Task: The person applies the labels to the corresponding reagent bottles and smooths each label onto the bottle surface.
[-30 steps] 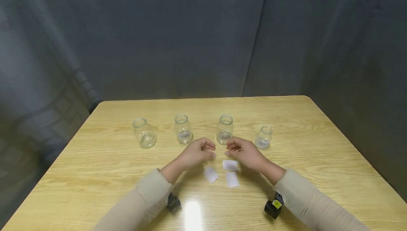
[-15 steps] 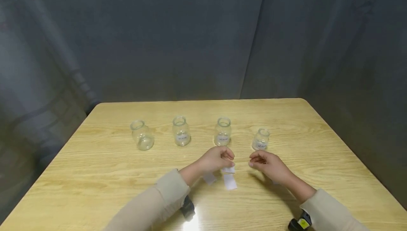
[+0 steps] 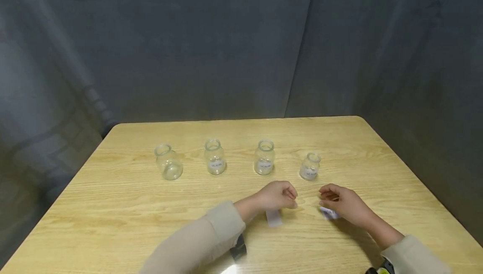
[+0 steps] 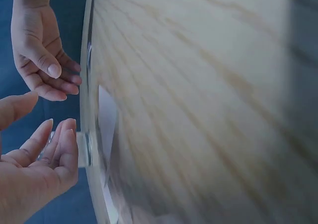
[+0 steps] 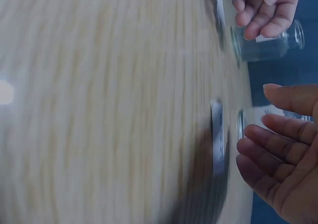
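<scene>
My left hand [image 3: 277, 195] hovers over the table with its fingers loosely bent and nothing between them. Just below it lies a white paper slip [image 3: 273, 218], partly covered by the hand. Over to the right, my right hand [image 3: 347, 205] is held above a slip with dark print [image 3: 329, 213], its fingers relaxed. The right wrist view shows that printed slip [image 5: 217, 134] flat on the wood, with a gap between it and the right fingers. In the left wrist view, white slips [image 4: 107, 119] lie on the table beyond the left fingertips.
Several glass jars stand in a row behind the hands: a round unlabelled one [image 3: 169, 164] at far left, two labelled ones [image 3: 215, 158] in the middle and a smaller labelled jar [image 3: 310, 167] at right. A dark curtain [image 3: 211, 56] hangs behind the table.
Both hands have moved to the right and toward me, staying apart. The printed slip now shows under the right hand. The left arm now hides other white slips.
</scene>
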{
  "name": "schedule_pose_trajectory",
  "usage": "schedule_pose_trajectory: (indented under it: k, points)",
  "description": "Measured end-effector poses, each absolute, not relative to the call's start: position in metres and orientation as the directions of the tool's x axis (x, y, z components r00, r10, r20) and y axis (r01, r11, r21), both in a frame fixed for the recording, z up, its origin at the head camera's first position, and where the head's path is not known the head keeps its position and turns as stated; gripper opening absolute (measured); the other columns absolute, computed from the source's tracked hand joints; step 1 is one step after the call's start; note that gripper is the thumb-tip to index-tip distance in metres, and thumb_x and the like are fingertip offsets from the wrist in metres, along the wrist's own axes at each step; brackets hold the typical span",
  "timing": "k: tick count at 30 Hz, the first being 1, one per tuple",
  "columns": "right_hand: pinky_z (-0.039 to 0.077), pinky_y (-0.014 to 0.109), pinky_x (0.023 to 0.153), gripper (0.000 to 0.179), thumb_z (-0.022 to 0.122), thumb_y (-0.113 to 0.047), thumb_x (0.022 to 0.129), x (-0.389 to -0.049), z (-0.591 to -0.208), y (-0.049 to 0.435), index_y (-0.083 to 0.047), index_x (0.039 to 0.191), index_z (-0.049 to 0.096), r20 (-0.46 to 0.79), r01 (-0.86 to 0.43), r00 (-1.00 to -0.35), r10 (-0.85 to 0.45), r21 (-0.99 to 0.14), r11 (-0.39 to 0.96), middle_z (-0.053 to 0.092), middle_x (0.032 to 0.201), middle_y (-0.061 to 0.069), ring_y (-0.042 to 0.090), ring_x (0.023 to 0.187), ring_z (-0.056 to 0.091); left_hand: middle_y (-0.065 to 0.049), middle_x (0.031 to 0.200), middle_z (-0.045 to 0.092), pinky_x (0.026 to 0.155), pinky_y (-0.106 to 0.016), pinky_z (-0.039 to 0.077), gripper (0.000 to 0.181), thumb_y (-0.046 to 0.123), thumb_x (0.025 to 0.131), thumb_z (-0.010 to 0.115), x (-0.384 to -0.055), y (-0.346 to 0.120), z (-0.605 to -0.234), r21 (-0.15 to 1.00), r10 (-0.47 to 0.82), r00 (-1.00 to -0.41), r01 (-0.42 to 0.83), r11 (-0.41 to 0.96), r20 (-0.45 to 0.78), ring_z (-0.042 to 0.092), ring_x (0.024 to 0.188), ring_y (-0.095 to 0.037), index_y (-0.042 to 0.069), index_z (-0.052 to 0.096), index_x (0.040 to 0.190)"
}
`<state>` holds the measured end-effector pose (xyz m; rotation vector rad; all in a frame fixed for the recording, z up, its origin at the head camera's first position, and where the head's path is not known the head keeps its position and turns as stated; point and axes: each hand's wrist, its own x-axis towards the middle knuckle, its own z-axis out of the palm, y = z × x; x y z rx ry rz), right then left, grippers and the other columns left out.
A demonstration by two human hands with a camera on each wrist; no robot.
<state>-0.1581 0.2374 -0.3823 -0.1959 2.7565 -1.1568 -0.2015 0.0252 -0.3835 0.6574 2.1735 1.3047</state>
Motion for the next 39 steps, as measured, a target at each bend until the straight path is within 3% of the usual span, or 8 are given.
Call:
schedule_pose_trajectory:
  k: [7, 15, 19, 28, 39]
  points:
    - [0.044, 0.042, 0.075, 0.042, 0.065, -0.016, 0.075, -0.154, -0.383, 0.253, 0.006, 0.108, 0.051, -0.083, -0.091, -0.977, -0.194, -0.662, 0.744, 0.056, 0.103, 0.018, 0.032, 0.092, 0.052, 0.006, 0.078, 0.052, 0.060, -0.016, 0.043, 0.021, 0.010, 0.074, 0.066, -0.198, 0.042, -0.385, 0.867, 0.646, -0.738, 0.177, 0.466, -0.196, 0.050, 0.071, -0.004, 0.005, 0.056, 0.091]
    - [0.045, 0.042, 0.074, 0.043, 0.070, -0.010, 0.068, -0.151, -0.389, 0.255, 0.008, 0.103, 0.055, -0.086, -0.102, -0.978, -0.192, -0.605, 0.789, 0.059, 0.099, 0.018, 0.032, 0.090, 0.054, 0.007, 0.076, 0.051, 0.059, -0.015, 0.041, 0.022, 0.010, 0.072, 0.068, -0.195, 0.062, -0.393, 0.817, 0.597, -0.772, 0.189, 0.545, -0.219, 0.047, 0.068, -0.003, 0.008, 0.056, 0.090]
    - [0.045, 0.039, 0.071, 0.040, 0.072, -0.005, 0.063, -0.149, -0.392, 0.253, 0.006, 0.099, 0.057, -0.050, -0.141, -0.978, -0.203, -0.553, 0.821, 0.059, 0.092, 0.011, 0.025, 0.085, 0.054, 0.008, 0.075, 0.052, 0.059, -0.014, 0.041, 0.021, 0.010, 0.072, 0.068, -0.195, 0.071, -0.394, 0.785, 0.588, -0.777, 0.214, 0.581, -0.224, 0.048, 0.067, -0.003, 0.008, 0.057, 0.090]
    - [0.042, 0.026, 0.056, 0.021, 0.071, -0.002, 0.064, -0.148, -0.394, 0.251, -0.001, 0.081, 0.059, -0.016, -0.168, -0.980, -0.200, -0.482, 0.860, 0.051, 0.074, 0.000, 0.013, 0.068, 0.047, 0.005, 0.078, 0.060, 0.057, -0.013, 0.042, 0.018, 0.008, 0.076, 0.064, -0.194, 0.082, -0.394, 0.784, 0.591, -0.776, 0.218, 0.581, -0.222, 0.052, 0.064, -0.001, 0.006, 0.061, 0.093]
    - [0.035, 0.022, 0.050, 0.028, 0.070, -0.002, 0.066, -0.148, -0.393, 0.249, -0.006, 0.078, 0.045, -0.060, -0.147, -0.973, -0.221, -0.577, 0.803, 0.041, 0.069, 0.001, 0.014, 0.063, 0.039, 0.004, 0.071, 0.057, 0.053, -0.014, 0.041, 0.013, 0.003, 0.074, 0.064, -0.189, 0.089, -0.388, 0.826, 0.622, -0.740, 0.166, 0.538, -0.257, 0.049, 0.059, -0.004, 0.005, 0.060, 0.086]
